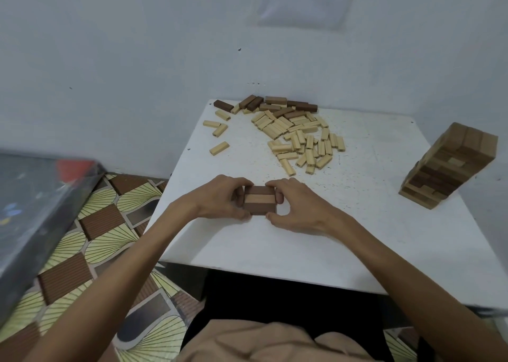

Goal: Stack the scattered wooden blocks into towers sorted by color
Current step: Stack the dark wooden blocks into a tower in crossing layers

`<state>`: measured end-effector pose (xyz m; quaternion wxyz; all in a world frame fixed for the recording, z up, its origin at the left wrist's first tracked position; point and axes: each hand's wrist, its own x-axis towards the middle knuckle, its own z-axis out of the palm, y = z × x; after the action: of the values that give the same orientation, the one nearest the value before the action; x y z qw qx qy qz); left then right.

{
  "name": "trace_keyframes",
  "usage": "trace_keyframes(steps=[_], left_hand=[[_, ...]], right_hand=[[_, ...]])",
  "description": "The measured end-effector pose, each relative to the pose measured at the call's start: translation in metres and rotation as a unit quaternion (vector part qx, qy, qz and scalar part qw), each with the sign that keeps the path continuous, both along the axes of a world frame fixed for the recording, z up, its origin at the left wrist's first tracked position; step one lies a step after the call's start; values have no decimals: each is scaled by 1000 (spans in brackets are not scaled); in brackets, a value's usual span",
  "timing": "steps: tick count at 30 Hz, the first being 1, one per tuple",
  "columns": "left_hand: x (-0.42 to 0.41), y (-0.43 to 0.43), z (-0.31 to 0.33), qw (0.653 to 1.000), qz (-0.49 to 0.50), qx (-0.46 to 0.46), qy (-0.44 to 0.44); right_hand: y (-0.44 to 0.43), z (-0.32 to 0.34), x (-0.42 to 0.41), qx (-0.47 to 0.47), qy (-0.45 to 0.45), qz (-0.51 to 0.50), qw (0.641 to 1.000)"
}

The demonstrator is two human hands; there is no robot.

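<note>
- Head view: the small stack [259, 201] sits on the white table [343, 240], near its front edge and between both hands. Its top layer shows three blocks side by side: dark, light, dark.
- The left hand [220, 198] has its fingers curled round the stack's left end, thumb at the near corner. The right hand [298, 210] grasps the right end the same way.
- I cannot tell how many layers lie beneath the top one, because the hands cover both ends.
- The loose blocks [299, 139] lie in a heap on the far part of the table. Most are light, with the dark ones at the back by the wall [137, 59]. A few light strays [219, 148] lie apart to the left.
- A tower [450, 166] stands on the right of the table, well apart from the hands. It shows mixed light and dark bands and appears to lean, and I cannot separate its single blocks.
- At the left, a dark panel [33, 210] is blurred and cut by the frame, so I cannot identify it. Patterned floor [90, 240] lies beside it.
- Beige clothing [275, 342] at the bottom is cut off.
</note>
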<state>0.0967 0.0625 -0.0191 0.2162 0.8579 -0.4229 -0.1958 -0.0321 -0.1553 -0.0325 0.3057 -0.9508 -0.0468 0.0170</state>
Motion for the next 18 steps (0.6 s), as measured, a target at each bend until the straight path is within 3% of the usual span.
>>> trace_keyframes(steps=[6, 18], left_hand=[[-3, -1, 2, 1000, 3, 0, -28], [-3, -2, 6, 999, -17, 12, -49]], right_hand=[[-7, 12, 16, -14, 53, 35, 998], [-8, 18, 21, -45, 69, 61, 995]])
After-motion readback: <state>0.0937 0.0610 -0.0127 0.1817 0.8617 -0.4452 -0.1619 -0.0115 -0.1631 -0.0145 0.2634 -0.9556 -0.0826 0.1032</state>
